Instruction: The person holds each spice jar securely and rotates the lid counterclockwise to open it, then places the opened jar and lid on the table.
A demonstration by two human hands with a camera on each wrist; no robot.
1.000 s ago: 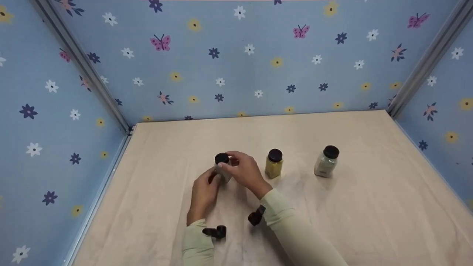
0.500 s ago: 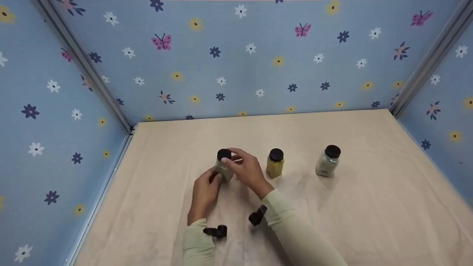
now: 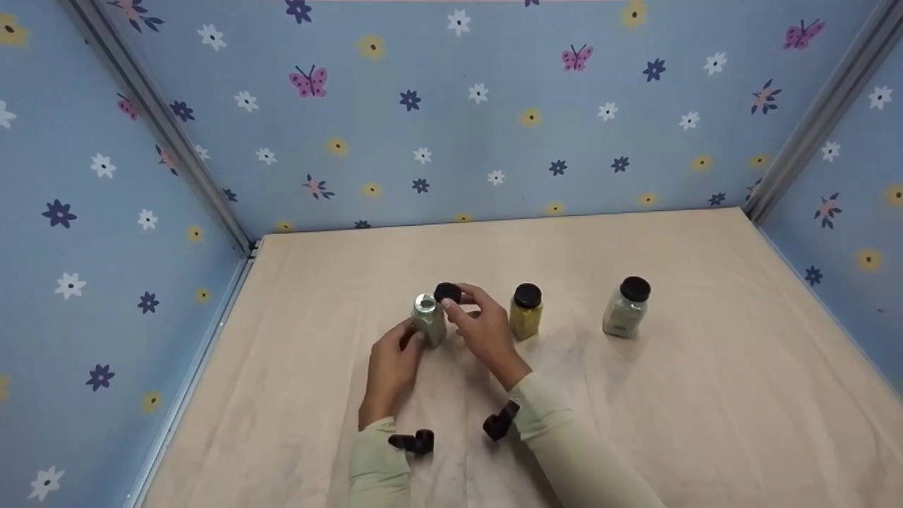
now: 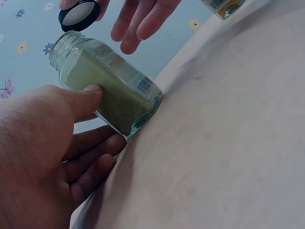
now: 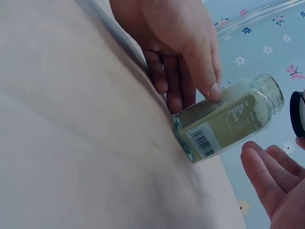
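Observation:
An uncapped glass spice jar (image 4: 109,86) with pale green powder stands on the cloth, its threaded mouth bare. My left hand (image 3: 394,363) grips it low on its side, thumb on the near face and fingers behind. Just right of the mouth, my right hand (image 3: 485,331) pinches the black lid (image 3: 447,293) between thumb and forefinger; the other fingers hang loose. The left wrist view shows the lid's pale inside, apart from the jar. Beside the right hand is a capped jar of yellow powder (image 3: 525,314).
Farther right stands another capped jar (image 3: 623,310) with pale green contents. Beige cloth (image 3: 705,395) covers the table. Blue flowered panels (image 3: 451,127) rise at the back and both sides, joined by grey metal posts (image 3: 155,120).
My right hand has lifted the black lid off the jar and moved it slightly right, exposing the open mouth. The left hand has kept its grip on the jar.

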